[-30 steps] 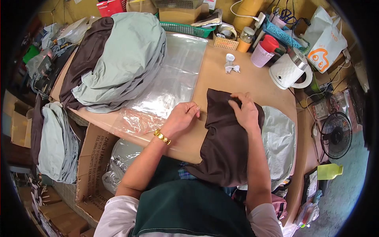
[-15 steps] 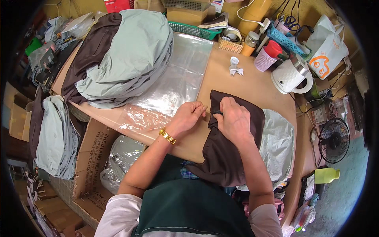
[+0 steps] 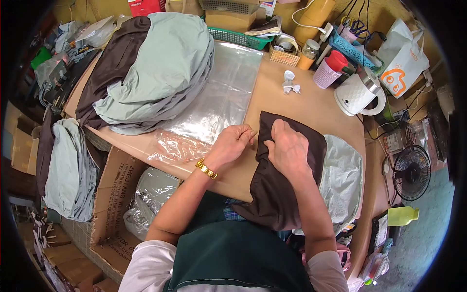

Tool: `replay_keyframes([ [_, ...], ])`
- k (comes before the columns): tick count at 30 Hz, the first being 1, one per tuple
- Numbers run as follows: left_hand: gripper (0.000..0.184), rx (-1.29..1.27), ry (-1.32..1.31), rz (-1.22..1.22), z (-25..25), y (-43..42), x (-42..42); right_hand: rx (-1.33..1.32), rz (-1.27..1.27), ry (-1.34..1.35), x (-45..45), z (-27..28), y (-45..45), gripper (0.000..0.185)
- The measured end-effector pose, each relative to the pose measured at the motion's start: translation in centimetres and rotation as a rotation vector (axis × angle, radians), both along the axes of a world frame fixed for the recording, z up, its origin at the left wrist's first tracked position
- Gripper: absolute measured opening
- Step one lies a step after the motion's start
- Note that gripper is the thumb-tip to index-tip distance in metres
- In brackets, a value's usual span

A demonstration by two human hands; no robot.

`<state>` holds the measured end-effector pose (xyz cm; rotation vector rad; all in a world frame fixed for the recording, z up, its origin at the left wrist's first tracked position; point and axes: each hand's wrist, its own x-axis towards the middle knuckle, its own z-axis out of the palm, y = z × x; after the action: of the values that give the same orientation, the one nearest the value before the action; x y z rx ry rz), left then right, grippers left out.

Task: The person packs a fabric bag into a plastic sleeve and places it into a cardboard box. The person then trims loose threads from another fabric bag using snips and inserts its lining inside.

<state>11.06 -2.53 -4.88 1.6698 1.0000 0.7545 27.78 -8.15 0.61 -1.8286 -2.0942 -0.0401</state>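
Observation:
A dark brown cloth piece (image 3: 277,190) lies at the table's front edge, partly hanging toward my lap. Its pale grey-green part (image 3: 342,175) spreads out on the right. My right hand (image 3: 289,148) rests over the brown cloth's upper part with fingers curled closed; what they hold, if anything, is hidden. Just left of the cloth's edge, my left hand (image 3: 235,143) pinches thumb and fingers together above the table. Anything in that pinch is too small to make out. A gold bracelet (image 3: 206,168) circles my left wrist.
Clear plastic bags (image 3: 214,107) lie on the table (image 3: 272,92) beside a large heap of grey-green and brown cloth (image 3: 160,68). A white kettle (image 3: 357,92) and a small white object (image 3: 290,82) stand toward the back right. An open cardboard box (image 3: 114,209) sits below left.
Both hands stay in nearly the same place. A small dark spot by my right fingertips no longer shows. The cloth has barely shifted.

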Motion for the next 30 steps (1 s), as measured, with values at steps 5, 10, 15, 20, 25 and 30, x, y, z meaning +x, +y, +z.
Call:
replay_keyframes([
  [5, 0.022, 0.029, -0.095, 0.142, -1.6, 1.2, -1.2, 0.128, -0.070, 0.035, 1.9, 0.9, -1.5, 0.048],
  [10, 0.075, 0.156, -0.331, 0.405, -2.8, 0.8, 1.6, 0.087, -0.253, 0.138, 7.8, -8.1, 0.0, 0.039],
  [15, 0.061, 0.445, -0.027, 0.355, -4.6, -2.5, 7.9, 0.064, -0.424, 0.093, 9.9, -9.8, 3.0, 0.028],
  [20, 0.043, 0.087, 0.128, -0.154, -2.5, -3.8, 3.2, 0.044, -0.505, 0.088, 13.2, -10.1, 5.0, 0.029],
  [25, 0.033, 0.001, 0.408, -0.243, 1.7, -5.0, -7.4, 0.049, -0.482, 0.077, 13.5, -10.2, 5.1, 0.028],
  [30, 0.049, -0.011, -0.061, -0.067, 1.8, -4.5, -4.8, 0.017, -0.433, 0.044, 14.4, -10.0, 5.8, 0.026],
])
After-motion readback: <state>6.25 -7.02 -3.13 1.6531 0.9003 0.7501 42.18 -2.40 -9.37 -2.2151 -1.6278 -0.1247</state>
